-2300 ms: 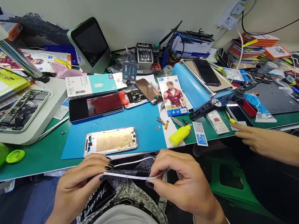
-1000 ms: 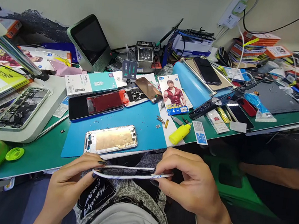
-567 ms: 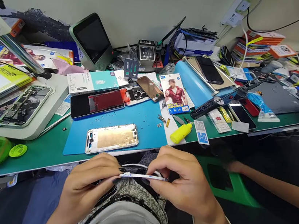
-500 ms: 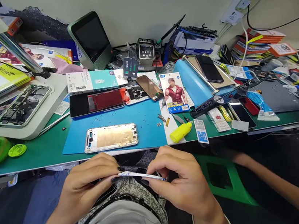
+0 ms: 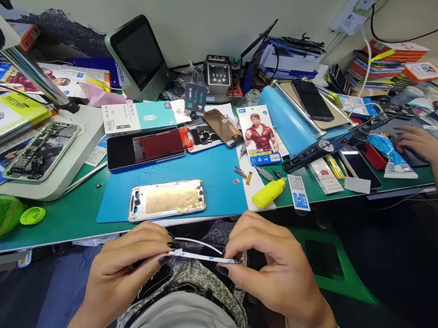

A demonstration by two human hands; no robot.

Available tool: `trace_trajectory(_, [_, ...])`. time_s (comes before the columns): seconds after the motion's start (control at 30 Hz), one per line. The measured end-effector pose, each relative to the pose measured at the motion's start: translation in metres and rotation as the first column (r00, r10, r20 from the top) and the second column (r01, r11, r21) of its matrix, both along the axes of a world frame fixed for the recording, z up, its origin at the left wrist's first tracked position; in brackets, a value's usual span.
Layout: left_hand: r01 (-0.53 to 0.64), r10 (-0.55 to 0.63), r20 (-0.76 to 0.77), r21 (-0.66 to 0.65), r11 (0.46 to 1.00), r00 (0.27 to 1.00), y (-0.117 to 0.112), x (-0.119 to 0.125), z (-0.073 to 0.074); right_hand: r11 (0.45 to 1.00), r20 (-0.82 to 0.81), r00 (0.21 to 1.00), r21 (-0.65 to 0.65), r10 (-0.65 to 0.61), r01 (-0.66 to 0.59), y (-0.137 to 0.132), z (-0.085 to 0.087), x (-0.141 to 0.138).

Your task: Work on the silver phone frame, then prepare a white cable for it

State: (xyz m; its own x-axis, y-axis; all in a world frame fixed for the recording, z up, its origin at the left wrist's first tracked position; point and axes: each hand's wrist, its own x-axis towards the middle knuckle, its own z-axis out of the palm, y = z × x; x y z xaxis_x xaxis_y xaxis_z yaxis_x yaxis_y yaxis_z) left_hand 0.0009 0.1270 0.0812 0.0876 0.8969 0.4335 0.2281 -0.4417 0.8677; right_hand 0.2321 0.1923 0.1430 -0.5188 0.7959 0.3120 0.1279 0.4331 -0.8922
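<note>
Over the lap, left hand (image 5: 130, 268) and right hand (image 5: 270, 265) pinch opposite ends of a thin strip (image 5: 202, 257).

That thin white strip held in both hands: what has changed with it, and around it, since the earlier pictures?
The white strip, bowed open a second ago, is now pinched flat between the left hand and right hand. A co-worker's hand drew back, then reached onto the bench at far right. The phone frame and yellow bottle stayed put.
</note>
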Motion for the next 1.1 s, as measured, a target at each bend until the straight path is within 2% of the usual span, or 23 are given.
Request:
trace_trajectory(0.13, [0.0,-0.001,-0.044,-0.028,1.0,0.999,0.003,0.003,-0.003,1.0,-0.043,0.999,-0.012,0.023,-0.024,-0.003,0.004,-0.004])
trace_trajectory(0.3, [0.027,-0.037,-0.182,-0.058,0.998,0.983,0.002,0.009,-0.01,0.999,-0.044,0.999,0.023,0.032,-0.031,-0.006,0.003,-0.01])
trace_trajectory(0.43, [-0.047,0.029,-0.27,-0.059,0.997,0.962,-0.003,0.016,0.0,0.997,0.07,0.997,0.081,-0.017,0.011,-0.007,-0.001,-0.017])
trace_trajectory(0.53, [0.022,-0.029,-0.177,-0.043,0.999,0.984,-0.002,0.019,0.014,0.994,0.136,0.991,0.106,-0.02,0.006,-0.006,-0.002,-0.019])
trace_trajectory(0.63, [0.082,-0.084,-0.078,-0.028,0.996,0.993,0.003,0.016,0.018,0.996,0.17,0.985,0.09,-0.037,0.022,-0.004,0.0,-0.014])
trace_trajectory(0.8, [-0.054,0.052,-0.023,-0.093,0.994,0.998,-0.002,-0.006,0.001,0.998,0.143,0.988,-0.008,-0.056,0.057,0.001,0.004,0.007])
trace_trajectory(0.9, [-0.09,0.086,-0.042,-0.122,0.988,0.995,-0.01,-0.016,-0.01,0.997,0.125,0.991,-0.045,-0.054,0.06,0.002,0.004,0.014])
trace_trajectory(1.1, [-0.149,0.14,-0.069,-0.149,0.977,0.988,-0.017,-0.018,-0.016,0.998,0.084,0.995,-0.045,-0.049,0.053,0.0,0.004,0.011])
